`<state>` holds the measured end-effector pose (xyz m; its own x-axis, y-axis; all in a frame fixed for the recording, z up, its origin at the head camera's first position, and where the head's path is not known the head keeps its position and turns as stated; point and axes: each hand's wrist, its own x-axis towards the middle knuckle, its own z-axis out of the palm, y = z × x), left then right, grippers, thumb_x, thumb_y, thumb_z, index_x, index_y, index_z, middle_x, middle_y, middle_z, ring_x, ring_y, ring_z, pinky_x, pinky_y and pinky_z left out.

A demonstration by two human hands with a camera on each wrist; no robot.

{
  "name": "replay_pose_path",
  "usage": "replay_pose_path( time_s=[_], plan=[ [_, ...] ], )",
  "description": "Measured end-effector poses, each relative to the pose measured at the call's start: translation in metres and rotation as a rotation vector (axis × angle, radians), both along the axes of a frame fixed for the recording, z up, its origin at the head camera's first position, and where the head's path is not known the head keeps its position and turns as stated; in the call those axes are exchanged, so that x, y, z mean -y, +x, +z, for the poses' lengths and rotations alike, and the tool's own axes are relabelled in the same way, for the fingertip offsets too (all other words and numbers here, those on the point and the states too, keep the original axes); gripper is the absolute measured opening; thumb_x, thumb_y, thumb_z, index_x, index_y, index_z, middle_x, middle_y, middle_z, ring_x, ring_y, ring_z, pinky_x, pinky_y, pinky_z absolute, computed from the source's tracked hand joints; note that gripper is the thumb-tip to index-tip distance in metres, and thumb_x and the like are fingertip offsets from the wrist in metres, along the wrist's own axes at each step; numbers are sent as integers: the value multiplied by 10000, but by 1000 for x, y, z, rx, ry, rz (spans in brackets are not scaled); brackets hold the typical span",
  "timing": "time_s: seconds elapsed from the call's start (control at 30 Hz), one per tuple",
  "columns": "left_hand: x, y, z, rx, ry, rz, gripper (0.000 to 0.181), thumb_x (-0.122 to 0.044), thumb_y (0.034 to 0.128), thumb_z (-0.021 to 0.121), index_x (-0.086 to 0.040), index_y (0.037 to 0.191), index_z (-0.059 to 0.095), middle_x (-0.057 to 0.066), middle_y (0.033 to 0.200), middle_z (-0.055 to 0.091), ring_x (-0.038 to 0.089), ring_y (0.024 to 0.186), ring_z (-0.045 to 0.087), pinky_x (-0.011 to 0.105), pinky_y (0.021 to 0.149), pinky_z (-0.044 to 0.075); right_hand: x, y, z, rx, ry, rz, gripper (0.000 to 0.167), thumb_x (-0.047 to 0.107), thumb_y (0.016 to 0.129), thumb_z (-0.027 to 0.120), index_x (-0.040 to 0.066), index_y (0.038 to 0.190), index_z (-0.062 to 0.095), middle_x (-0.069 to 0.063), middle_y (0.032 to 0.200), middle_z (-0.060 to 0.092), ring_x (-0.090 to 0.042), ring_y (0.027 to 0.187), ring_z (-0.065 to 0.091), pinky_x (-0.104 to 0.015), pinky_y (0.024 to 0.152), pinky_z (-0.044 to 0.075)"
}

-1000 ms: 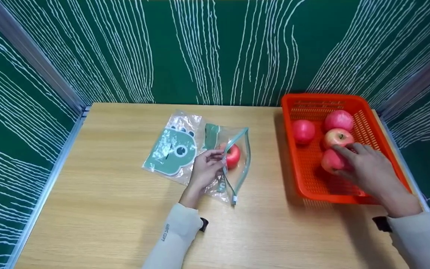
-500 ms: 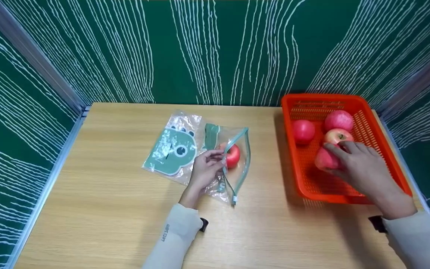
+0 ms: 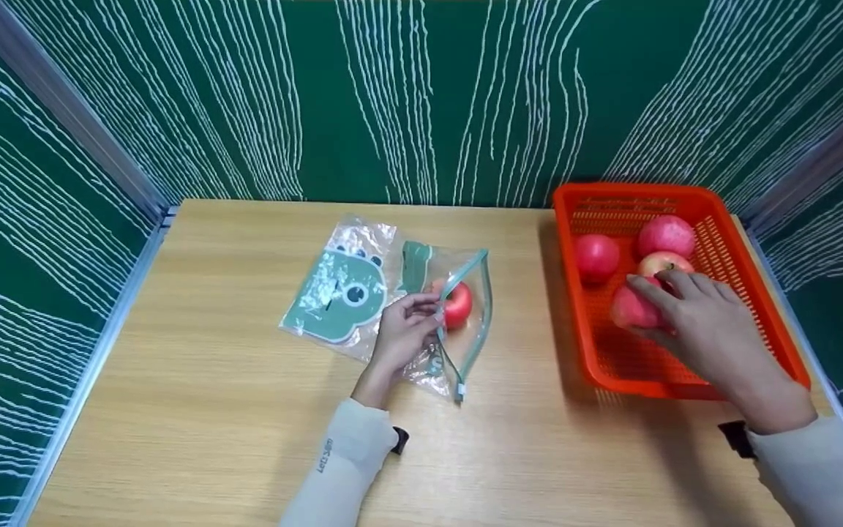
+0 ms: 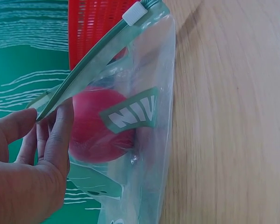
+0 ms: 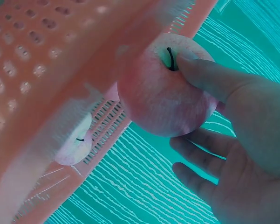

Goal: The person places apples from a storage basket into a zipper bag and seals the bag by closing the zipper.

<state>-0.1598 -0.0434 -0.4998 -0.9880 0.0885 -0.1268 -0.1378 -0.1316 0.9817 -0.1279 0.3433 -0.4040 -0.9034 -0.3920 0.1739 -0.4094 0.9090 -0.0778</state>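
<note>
My left hand (image 3: 408, 333) pinches the green-edged rim of a clear zip bag (image 4: 149, 154) between thumb and fingers, and its mouth gapes toward the right. Inside that bag lies a red apple (image 3: 457, 305), seen through the plastic in the left wrist view. Over the orange-red basket (image 3: 588, 359), my right hand (image 3: 714, 329) grips a pinkish apple (image 5: 163, 93), thumb near its stem and fingers beneath. Other apples in the basket are a red one (image 3: 597, 256) at the left, a pink one (image 3: 666, 236) at the back, and a paler one (image 3: 661, 262) partly covered by my hand.
Left of the open bag lies a flat clear bag (image 3: 341, 293) with a green cartoon face. A white slider (image 3: 459, 391) sits at the near end of the zip. Green walls (image 3: 451, 102) with white lines enclose the wooden table (image 3: 195, 410).
My right hand has lifted the apple and shifted it a little left and away from me within the basket. The left hand and the bag have stayed in place.
</note>
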Motion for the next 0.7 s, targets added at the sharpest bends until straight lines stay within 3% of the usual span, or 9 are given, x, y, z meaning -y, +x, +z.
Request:
replay_pose_path(
  time_s=[0.37, 0.7],
  plan=[
    [-1, 1, 2, -10, -3, -4, 338, 108, 935, 669, 148, 1268, 631, 111, 1050, 672, 87, 762, 663, 185, 620, 559, 11, 2, 6, -15, 14, -4, 860, 106, 687, 994, 128, 1464, 628, -297, 1417, 553, -541, 1285, 490, -781, 1016, 436],
    [-1, 1, 1, -14, -36, -4, 350, 96, 931, 674, 141, 1276, 634, 150, 1084, 689, 92, 782, 676, 193, 642, 575, 27, 3, 12, -55, 6, 17, 861, 120, 685, 1000, 152, 1466, 639, -242, 1368, 580, -463, 1275, 515, -713, 991, 491]
  ],
)
